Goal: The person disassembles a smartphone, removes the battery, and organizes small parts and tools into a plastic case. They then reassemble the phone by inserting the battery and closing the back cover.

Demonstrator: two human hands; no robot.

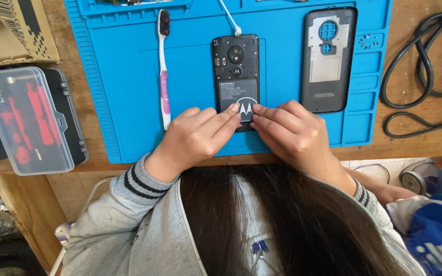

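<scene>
Mat [129, 76]: blue, rubbery-looking, matt, ribbed along its left edge.
Phone [236, 66]: back open, dark matt plastic, a glossy lens near the top.
Cover [328, 59]: dark plastic shell, grey inner liner, dull.
Toothbrush [163, 71]: smooth white and pink plastic, dark bristles.
Case [26, 120]: clear glossy plastic, red tools showing through.
Bench [415, 143]: bare wood, worn, matt.
Box [16, 28]: brown cardboard, rough.
Cables [420, 61]: black, smooth, slight sheen.
Sleeve [129, 191]: grey knit cloth, dark-striped cuff, soft.

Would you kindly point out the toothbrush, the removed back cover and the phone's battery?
toothbrush [163, 61], head view, on the white neck.
removed back cover [328, 87], head view, on its dark lower inside.
battery [237, 92], head view, on its label.
</scene>
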